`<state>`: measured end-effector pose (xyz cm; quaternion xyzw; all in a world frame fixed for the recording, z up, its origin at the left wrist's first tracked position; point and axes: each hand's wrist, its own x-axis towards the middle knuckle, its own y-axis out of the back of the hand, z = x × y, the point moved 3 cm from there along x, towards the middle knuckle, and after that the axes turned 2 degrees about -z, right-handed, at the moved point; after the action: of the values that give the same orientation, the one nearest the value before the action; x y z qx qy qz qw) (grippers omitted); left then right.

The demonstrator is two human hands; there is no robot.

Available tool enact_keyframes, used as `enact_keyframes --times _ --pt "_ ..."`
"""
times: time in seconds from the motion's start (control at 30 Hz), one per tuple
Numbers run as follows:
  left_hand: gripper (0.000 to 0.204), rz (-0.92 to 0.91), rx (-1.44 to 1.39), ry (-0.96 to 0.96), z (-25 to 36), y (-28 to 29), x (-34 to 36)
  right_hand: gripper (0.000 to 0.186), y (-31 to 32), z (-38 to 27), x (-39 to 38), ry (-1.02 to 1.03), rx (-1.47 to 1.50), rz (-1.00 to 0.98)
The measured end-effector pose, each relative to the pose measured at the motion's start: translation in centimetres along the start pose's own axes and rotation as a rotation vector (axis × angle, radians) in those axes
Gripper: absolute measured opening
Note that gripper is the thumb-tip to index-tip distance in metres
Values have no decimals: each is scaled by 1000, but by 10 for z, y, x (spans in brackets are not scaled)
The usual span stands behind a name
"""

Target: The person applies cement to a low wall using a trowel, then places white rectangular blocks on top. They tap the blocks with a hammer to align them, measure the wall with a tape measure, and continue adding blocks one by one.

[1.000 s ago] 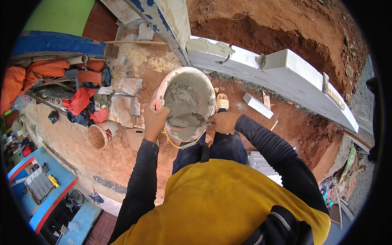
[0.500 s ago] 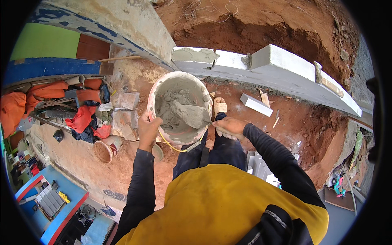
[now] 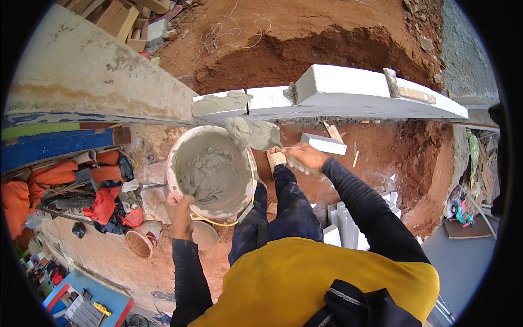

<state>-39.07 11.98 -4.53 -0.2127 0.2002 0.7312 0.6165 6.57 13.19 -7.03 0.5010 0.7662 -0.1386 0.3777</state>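
A bucket (image 3: 185,147) of grey wet mortar (image 3: 212,177) hangs in front of me, gripped at its near-left rim by my left hand (image 3: 180,215), with the yellow handle hanging loose beside it. My right hand (image 3: 306,158) is closed on the handle of a trowel, whose blade carries a thick lump of mortar (image 3: 251,134) above the bucket's upper right rim. Just beyond the load runs a low wall of white blocks (image 3: 348,92); grey mortar (image 3: 218,102) is spread on its left end, beside a weathered concrete pillar (image 3: 92,87).
Red dug earth (image 3: 370,152) lies around my feet and behind the wall. Loose white blocks (image 3: 351,226) are stacked right of my legs. Orange sacks and debris (image 3: 103,204) lie left, near another bucket (image 3: 140,244). Tangled wire (image 3: 229,38) lies beyond the wall.
The loaded trowel has risen out of the bucket toward the block wall. The bucket and my left hand have moved down and left, and the view has turned toward the pillar and wall.
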Motion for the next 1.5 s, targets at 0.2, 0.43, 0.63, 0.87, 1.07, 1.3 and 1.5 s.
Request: enact_keyframes --times 0.2,0.43,0.63,0.87,1.07,1.3,1.5 --pt "22 37 -41 -24 -5 4 -16 60 38 23 23 64 -467 597" --pt "19 115 43 26 -21 23 -26 52 -2 51 72 151 -564 765" --pt "18 173 7 44 -37 39 -29 48 -12 65 48 120 -543 633" --pt "20 166 19 43 -41 46 -29 48 3 52 61 63 -523 652" --pt "22 133 33 13 -43 50 -23 49 -1 52 66 173 -638 680" --pt "18 137 33 54 -48 44 -14 57 13 55 42 129 -579 492" --pt "21 86 52 56 -60 40 2 60 -13 64 38 -178 285 212"
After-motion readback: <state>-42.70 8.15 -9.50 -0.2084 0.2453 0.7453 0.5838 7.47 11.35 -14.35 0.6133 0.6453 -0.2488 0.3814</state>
